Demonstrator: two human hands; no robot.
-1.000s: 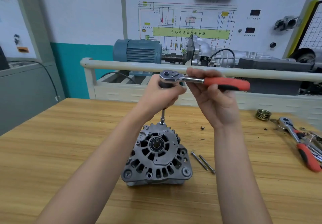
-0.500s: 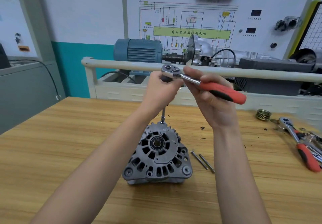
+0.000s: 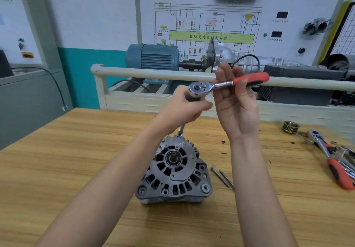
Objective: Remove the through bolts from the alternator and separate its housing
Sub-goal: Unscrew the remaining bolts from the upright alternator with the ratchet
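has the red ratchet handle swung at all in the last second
Yes. The ratchet handle has swung away from the person: it hung below the cream rail earlier and now overlaps it, the right hand driving it.

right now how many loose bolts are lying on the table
2: both long thin steel through bolts lie side by side on the wooden table, right of the grey alternator. Others may be hidden.

Legible txt: "自动变速器控制电脑", printed on green block [image 3: 211,37] of wiring diagram, wall panel [image 3: 288,1]. Other panel labels too small/blurred to be read.
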